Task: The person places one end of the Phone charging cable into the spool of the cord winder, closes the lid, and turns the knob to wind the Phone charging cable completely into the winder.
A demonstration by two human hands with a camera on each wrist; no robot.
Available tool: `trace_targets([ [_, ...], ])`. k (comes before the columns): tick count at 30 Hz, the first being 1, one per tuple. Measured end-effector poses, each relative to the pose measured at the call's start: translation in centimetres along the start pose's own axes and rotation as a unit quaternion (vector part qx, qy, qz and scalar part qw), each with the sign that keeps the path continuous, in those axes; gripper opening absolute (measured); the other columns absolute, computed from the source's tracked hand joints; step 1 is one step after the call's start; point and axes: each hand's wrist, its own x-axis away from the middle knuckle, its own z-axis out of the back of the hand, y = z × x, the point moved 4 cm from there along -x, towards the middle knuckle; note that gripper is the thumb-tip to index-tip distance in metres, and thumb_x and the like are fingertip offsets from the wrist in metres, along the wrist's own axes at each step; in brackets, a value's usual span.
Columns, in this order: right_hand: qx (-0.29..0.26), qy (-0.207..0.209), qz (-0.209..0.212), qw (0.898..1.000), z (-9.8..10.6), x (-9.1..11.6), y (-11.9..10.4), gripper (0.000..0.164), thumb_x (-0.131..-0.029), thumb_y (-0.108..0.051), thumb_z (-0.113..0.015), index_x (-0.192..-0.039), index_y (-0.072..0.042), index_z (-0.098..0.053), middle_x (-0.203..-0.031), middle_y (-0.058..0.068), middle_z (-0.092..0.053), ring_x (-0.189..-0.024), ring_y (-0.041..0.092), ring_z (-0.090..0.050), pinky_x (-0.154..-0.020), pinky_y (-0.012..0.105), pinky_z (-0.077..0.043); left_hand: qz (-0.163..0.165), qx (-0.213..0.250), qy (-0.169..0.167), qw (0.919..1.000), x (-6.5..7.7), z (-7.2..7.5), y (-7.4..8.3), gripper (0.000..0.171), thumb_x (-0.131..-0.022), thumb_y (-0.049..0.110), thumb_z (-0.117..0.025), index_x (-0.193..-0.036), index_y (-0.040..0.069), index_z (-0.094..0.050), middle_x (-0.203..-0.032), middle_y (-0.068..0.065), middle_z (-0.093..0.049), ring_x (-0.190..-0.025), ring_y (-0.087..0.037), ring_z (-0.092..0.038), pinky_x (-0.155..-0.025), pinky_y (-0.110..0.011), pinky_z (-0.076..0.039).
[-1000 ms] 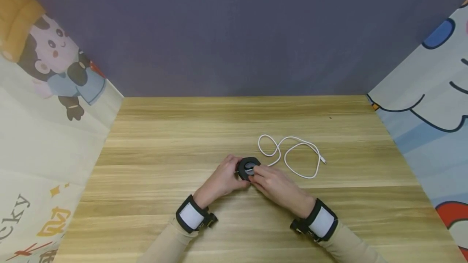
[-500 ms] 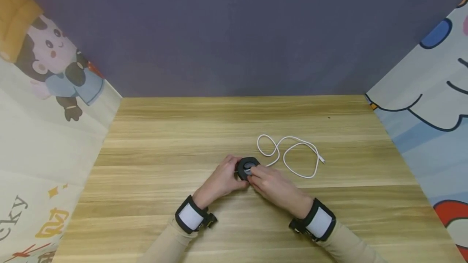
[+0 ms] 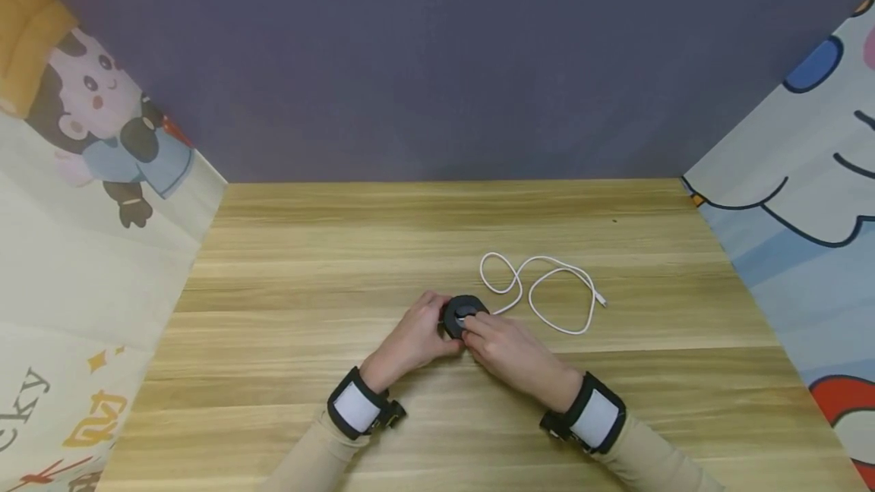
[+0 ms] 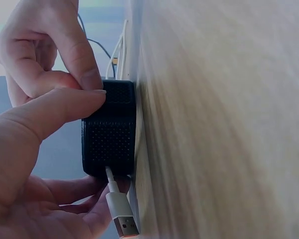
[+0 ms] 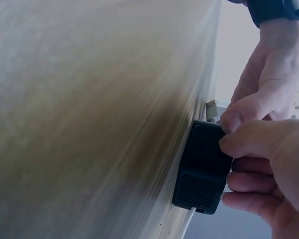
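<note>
A black many-sided cable winder (image 3: 465, 300) with a round recess on top rests on the wooden table. My left hand (image 3: 413, 336) grips its left side, thumb in front and fingers behind. The right hand (image 3: 516, 351) holds its fingertips at the recess and near edge, partly covering both. In the left wrist view, a white USB plug (image 4: 123, 216) juts from the perforated side of the winder, below the thumb. Out of the opposite side runs a white cable (image 3: 519, 272), loosely looped on the table and ending in a small connector (image 3: 601, 300).
The wooden table (image 3: 342, 234) meets a dark blue-grey wall (image 3: 437, 67) at the back. Printed cartoon panels stand at the left (image 3: 75, 264) and right (image 3: 807, 249). Each wrist wears a black strap, the left strap (image 3: 357, 403) and the right strap (image 3: 596, 414), with a camera.
The right fingertips have shifted slightly left across the winder's recess. The left hand keeps its grip, and the looped cable lies almost the same. The head view has drifted slightly.
</note>
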Motion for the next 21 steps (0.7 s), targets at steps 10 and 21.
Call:
trace_targets([
  [10, -0.005, 0.008, 0.002, 1.0, 0.06, -0.07, -0.03, 0.009, -0.085, -0.012, -0.08, -0.086, -0.009, -0.071, -0.095, 0.0, -0.061, -0.086, 0.016, -0.06, -0.072, 0.028, -0.057, 0.002, -0.001, -0.004, 1.0, -0.02, -0.07, -0.15, 0.068, -0.076, 0.017, -0.089, -0.133, -0.007, -0.06, -0.127, -0.02, -0.061, -0.116, -0.033, -0.063, -0.104, -0.045, -0.053],
  [21, -0.025, -0.013, -0.019, 0.999, 0.23, -0.06, 0.17, 0.009, -0.087, -0.013, -0.08, -0.086, -0.01, -0.071, -0.093, -0.001, -0.058, -0.085, 0.015, -0.06, -0.071, 0.028, -0.058, -0.002, -0.004, -0.007, 1.0, -0.01, -0.08, -0.18, 0.068, -0.077, 0.018, -0.088, -0.133, -0.007, -0.06, -0.126, -0.019, -0.061, -0.113, -0.032, -0.064, -0.102, -0.045, -0.055],
])
